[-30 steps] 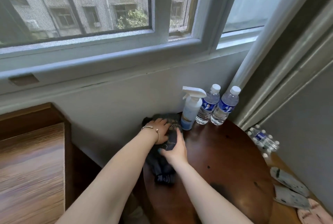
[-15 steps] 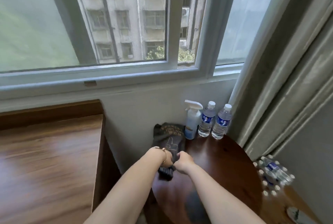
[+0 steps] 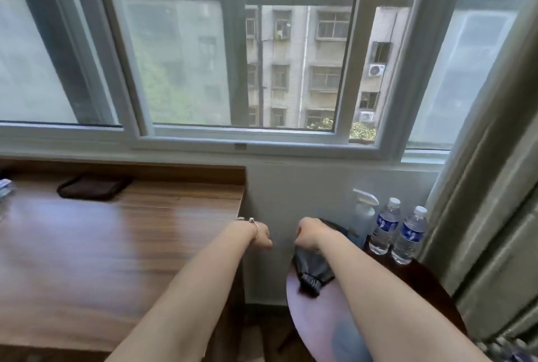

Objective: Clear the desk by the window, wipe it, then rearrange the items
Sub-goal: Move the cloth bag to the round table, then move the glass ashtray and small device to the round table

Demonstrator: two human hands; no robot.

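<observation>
Both hands have come up and apart since before. Right hand (image 3: 309, 234) grips the dark cloth (image 3: 312, 270) over the round desk (image 3: 314, 321); left hand (image 3: 261, 236) is curled, and I cannot tell if it holds anything. Spray bottle (image 3: 363, 213) stands beside two water bottles (image 3: 385, 226).

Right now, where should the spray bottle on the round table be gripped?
Grip the spray bottle round its narrow neck just under the trigger head, coming from the left front: it stands upright, the wall is behind it, and a water bottle stands close on its right.
</observation>
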